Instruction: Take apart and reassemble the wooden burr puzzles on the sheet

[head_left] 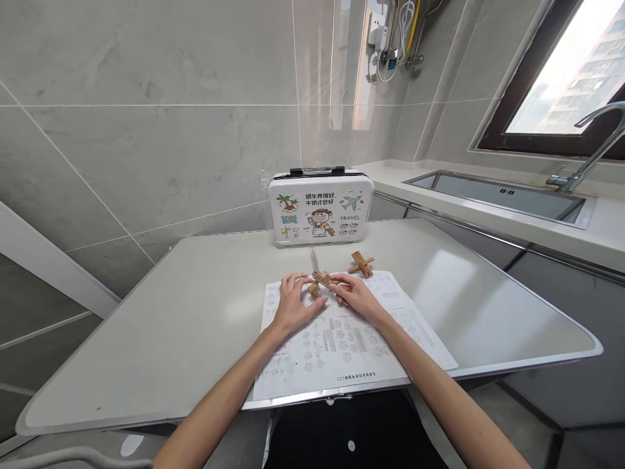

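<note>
Pinched by the right hand [360, 298]: wooden blocks [324, 279] above printed paper [351, 355]; left hand [293, 305] beside them, thumb and fingers apart.

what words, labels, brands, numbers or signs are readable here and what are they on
"奶牛养得好," on the white case
"牛奶才会好" on the white case
"TRAVEL" on the white case
Other lettering there: too small
Print on the paper sheet: too small, blurred

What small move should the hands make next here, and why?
Probably close the left hand on the small wooden block: it stands partly open beside that block, while the right hand appears to hold the wooden pieces next to it.
</note>
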Motion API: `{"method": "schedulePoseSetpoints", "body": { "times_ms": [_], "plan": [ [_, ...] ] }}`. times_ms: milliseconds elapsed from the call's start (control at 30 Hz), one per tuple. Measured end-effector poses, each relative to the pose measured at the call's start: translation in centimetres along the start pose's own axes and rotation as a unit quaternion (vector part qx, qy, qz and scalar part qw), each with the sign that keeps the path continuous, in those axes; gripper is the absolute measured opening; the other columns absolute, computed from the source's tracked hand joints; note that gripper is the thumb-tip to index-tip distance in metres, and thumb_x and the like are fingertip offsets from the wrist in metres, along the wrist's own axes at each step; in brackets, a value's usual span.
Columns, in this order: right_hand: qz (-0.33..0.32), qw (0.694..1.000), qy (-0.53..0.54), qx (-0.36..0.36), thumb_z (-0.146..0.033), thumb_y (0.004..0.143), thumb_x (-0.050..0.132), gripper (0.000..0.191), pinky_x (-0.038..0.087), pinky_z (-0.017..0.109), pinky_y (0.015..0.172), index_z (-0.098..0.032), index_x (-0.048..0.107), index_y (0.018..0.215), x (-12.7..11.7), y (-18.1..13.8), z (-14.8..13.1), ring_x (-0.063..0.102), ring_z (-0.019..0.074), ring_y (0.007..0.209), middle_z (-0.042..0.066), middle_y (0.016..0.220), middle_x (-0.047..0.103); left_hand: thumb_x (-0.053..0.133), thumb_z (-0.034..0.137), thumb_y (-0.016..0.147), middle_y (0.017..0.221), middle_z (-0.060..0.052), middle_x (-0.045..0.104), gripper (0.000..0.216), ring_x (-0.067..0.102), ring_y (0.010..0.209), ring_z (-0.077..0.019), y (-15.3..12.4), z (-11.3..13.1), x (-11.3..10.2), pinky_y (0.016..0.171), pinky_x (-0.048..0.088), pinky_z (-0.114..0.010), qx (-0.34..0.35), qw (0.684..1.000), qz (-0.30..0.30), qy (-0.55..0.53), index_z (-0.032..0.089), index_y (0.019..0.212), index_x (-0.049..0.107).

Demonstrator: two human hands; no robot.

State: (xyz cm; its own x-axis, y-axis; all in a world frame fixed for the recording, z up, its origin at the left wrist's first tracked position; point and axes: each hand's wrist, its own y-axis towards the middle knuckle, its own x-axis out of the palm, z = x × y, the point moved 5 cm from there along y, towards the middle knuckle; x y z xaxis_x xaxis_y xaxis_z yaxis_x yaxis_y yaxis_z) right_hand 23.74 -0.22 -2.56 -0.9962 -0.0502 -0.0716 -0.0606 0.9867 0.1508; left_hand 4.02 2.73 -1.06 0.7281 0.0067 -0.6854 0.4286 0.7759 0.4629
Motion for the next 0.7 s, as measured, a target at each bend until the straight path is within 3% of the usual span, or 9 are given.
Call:
{"method": "schedulePoseSetpoints", "body": {
  "times_ms": [133,300,467,700],
  "plan": [
    [-0.005,1.0,-0.014,0.0,-0.064,0.09,0.071,0.057,0.043,0.029,0.055,-0.019,0.071,0.124,0.1,0.0,0.1,0.052,0.0124,0.058,0.002,0.086,0.068,0.064,0.038,0.102,0.125,-0.007,0.069,0.014,0.052,0.131,-0.0279,0.3,0.9,-0.6,0.115,0.045,-0.05,0.02,1.0,0.02,0.004,0.025,0.102,0.067],
    [-0.026,0.998,-0.062,-0.002,-0.064,0.091,0.07,0.051,0.048,0.03,0.058,-0.022,0.074,0.12,0.3,-0.3,-0.1,0.058,0.0148,0.062,0.004,0.094,0.072,0.061,0.036,0.103,0.111,-0.007,0.073,0.019,0.058,0.118,-0.0276,0.7,0.6,-1.1,0.101,0.053,-0.044,0.006,0.998,0.048,0.036,0.024,0.088,0.064],
    [0.05,0.988,-0.147,-0.014,-0.06,0.094,0.065,0.044,0.05,0.033,0.07,-0.021,0.073,0.111,-0.5,-0.2,0.1,0.062,0.0199,0.075,0.004,0.09,0.073,0.064,0.032,0.098,0.104,-0.01,0.073,0.02,0.057,0.112,-0.0327,0.9,-0.1,-2.3,0.098,0.048,-0.051,-0.017,0.99,0.078,0.115,0.023,0.081,0.059],
    [0.099,0.955,-0.279,-0.02,-0.039,0.092,0.066,0.017,0.041,0.033,0.065,-0.022,0.067,0.092,-0.7,-0.1,0.9,0.059,0.0202,0.065,-0.001,0.068,0.065,0.064,0.024,0.088,0.093,-0.014,0.07,0.021,0.057,0.109,-0.0371,0.7,0.0,-2.6,0.095,0.046,-0.056,-0.008,0.979,0.057,0.196,0.023,0.067,0.058]
  ]
}}
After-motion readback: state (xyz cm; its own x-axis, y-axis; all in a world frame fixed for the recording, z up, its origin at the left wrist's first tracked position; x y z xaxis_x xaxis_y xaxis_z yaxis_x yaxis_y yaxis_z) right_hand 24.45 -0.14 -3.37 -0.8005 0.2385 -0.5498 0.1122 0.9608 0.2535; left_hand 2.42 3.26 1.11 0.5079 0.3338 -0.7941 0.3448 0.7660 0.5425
